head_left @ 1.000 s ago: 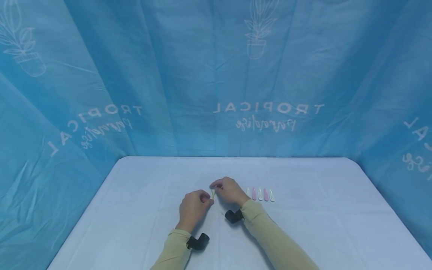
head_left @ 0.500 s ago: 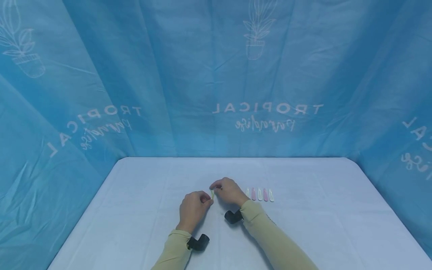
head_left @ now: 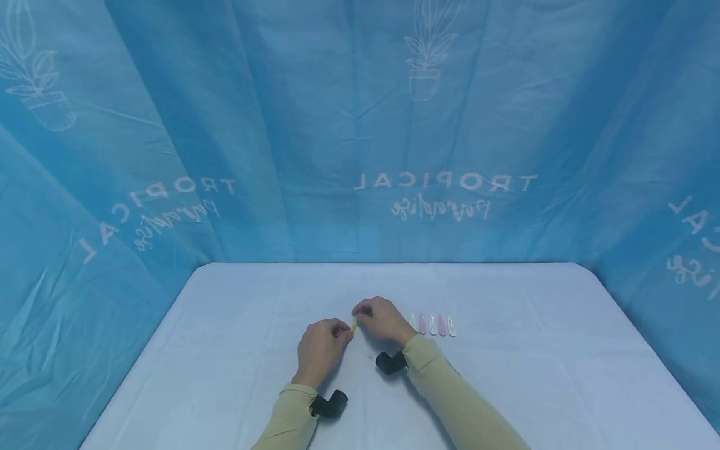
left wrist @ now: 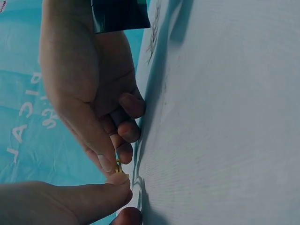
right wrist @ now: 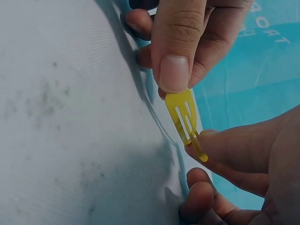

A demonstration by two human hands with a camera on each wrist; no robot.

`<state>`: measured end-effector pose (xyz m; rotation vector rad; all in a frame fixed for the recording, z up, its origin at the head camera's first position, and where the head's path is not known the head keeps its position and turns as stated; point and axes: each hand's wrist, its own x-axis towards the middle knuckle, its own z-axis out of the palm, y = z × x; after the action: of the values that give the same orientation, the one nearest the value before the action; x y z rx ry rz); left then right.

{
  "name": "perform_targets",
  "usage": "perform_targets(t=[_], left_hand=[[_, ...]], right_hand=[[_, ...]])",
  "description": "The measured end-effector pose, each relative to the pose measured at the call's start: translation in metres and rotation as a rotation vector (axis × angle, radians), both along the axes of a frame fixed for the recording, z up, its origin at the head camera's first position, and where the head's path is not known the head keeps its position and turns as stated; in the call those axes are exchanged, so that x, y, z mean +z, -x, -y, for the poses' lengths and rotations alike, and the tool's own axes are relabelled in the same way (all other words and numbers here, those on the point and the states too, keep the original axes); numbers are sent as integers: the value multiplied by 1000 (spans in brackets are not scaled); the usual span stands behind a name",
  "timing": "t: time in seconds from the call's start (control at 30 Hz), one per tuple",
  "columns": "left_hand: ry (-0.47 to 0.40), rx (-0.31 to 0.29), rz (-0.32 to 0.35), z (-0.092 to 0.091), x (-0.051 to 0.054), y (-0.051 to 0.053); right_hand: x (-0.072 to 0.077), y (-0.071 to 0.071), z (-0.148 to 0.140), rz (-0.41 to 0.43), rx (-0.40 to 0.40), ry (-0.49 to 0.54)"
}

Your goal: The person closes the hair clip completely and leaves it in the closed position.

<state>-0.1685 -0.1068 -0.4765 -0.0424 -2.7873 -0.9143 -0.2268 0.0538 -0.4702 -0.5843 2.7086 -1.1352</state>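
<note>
A yellow snap hair clip [head_left: 354, 324] is held up between both hands near the middle of the white table. My left hand [head_left: 322, 350] pinches its broad end between thumb and forefinger; the right wrist view shows that slotted yellow clip [right wrist: 176, 108] best. At the other end, the thumb and a finger of my right hand [head_left: 384, 320] close around the tip. There the clip's narrow prong stands slightly apart from its frame. From the left wrist view, fingers hide most of the clip [left wrist: 118, 166].
Just right of my right hand lies a row of several hair clips, pale ones such as this one [head_left: 432, 324] alternating with pink ones such as this one [head_left: 442, 325]. A blue printed curtain [head_left: 315, 137] surrounds the white table [head_left: 506, 375] at the back and sides.
The clip's parts, spread in a V earlier, now lie closer together in the head view. My right fingertips have shifted very slightly to the right; both arms stay almost in place.
</note>
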Motion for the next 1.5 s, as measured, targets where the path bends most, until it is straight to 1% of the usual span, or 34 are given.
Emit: perform_targets(t=[0.13, 0.33, 0.57, 0.73, 1.0, 1.23, 1.5], left_hand=[[-8, -2, 9, 1, 0, 0], [-2, 20, 10, 0, 1, 0], [-11, 25, -5, 3, 4, 1], [-23, 24, -13, 4, 5, 2], [-26, 30, -24, 6, 5, 4], [-36, 51, 4, 8, 10, 7], [-42, 64, -2, 9, 13, 9]], right_hand=[[0, -2, -3, -4, -11, 12], [-1, -4, -6, -16, -15, 27], [0, -7, -7, -10, -39, 41], [-1, -7, -7, -23, -49, 54], [1, -9, -8, -1, -70, 70], [1, -12, -8, 12, -73, 82], [1, -14, -7, 8, -79, 97]])
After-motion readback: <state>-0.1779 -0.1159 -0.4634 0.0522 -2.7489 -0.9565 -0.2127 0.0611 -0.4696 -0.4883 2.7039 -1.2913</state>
